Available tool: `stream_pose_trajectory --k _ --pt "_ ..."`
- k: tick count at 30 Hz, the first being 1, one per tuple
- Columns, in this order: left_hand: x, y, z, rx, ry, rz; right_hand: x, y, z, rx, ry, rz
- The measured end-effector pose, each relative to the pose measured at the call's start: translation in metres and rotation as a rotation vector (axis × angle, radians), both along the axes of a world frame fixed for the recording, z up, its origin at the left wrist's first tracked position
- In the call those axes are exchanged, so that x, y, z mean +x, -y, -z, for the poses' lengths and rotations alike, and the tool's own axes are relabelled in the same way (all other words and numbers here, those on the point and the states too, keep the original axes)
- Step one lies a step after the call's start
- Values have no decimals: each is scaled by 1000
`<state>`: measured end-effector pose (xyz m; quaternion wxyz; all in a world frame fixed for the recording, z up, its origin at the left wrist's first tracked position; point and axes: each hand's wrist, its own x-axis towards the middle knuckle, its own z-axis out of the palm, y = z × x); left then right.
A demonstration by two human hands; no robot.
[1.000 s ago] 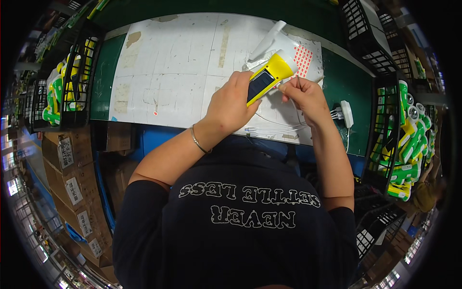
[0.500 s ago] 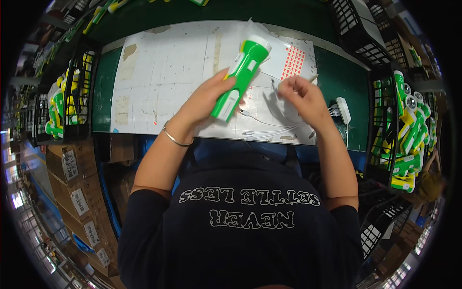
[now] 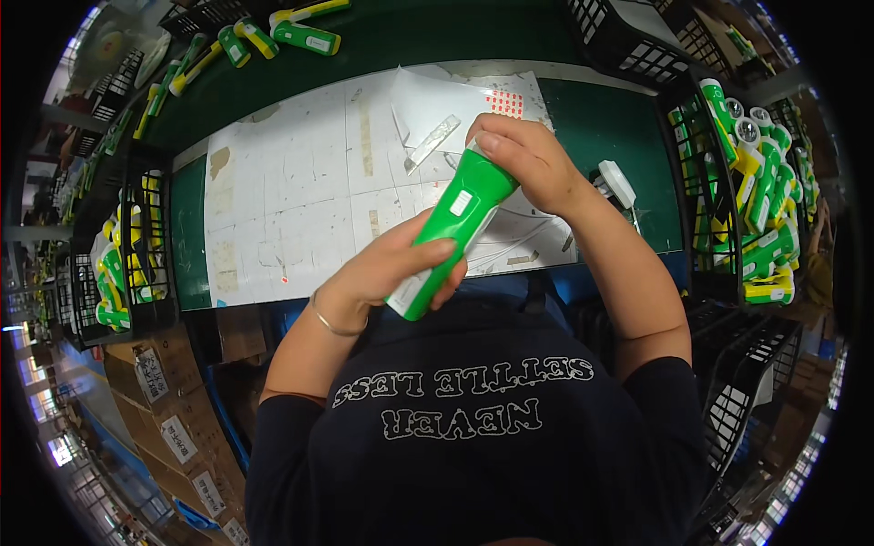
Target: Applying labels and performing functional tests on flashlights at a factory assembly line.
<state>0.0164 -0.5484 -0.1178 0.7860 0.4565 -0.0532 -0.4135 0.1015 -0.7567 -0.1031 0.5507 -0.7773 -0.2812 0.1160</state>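
A green flashlight (image 3: 455,207) with a white switch slants across the near side of the worktable. My left hand (image 3: 391,262) is wrapped round its lower handle, with the thumb on top. At the upper end my right hand (image 3: 537,164) grips the flashlight's head, thumb on the rim, covering most of it. Behind the flashlight lies a narrow pale strip (image 3: 433,144) on the white sheet. A sheet of small red stickers (image 3: 505,103) lies just beyond my right hand. White cables (image 3: 537,237) run under and beside the flashlight, partly hidden by my right forearm.
A white plug-like block (image 3: 617,184) stands right of my right wrist. Black crates of green and yellow flashlights flank the table, one left (image 3: 160,237) and one right (image 3: 696,196). More flashlights (image 3: 305,36) lie at the back left. Cardboard boxes (image 3: 150,428) are stacked lower left.
My right hand has moved onto the flashlight's head and closed on it. The flashlight is nearer to my body, its switch side turned up. The view has shifted.
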Motion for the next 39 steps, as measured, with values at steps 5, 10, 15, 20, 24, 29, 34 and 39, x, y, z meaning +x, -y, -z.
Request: stream_pose_trajectory --k 5,10,15,20,24,29,34,39 --pt "3 4 11 62 114 -8 3 1 -3 -29 -17 3" --pt "13 11 14 -61 -23 -89 -5 -12 6 -45 -24 18" --pt "17 16 29 -69 -179 -358 -1 -2 27 77 -192 275" --pt "21 13 36 -89 -199 -415 -24 8 47 124 -364 247" --pt "26 15 37 -94 -194 -397 -47 5 47 245 -467 187" --pt "32 20 27 -102 -138 -392 -60 2 47 231 -468 126" --pt "29 27 28 -135 -119 -424 -56 -2 40 294 -599 27" --pt "19 31 27 -186 -163 -333 -39 6 34 326 -468 274"
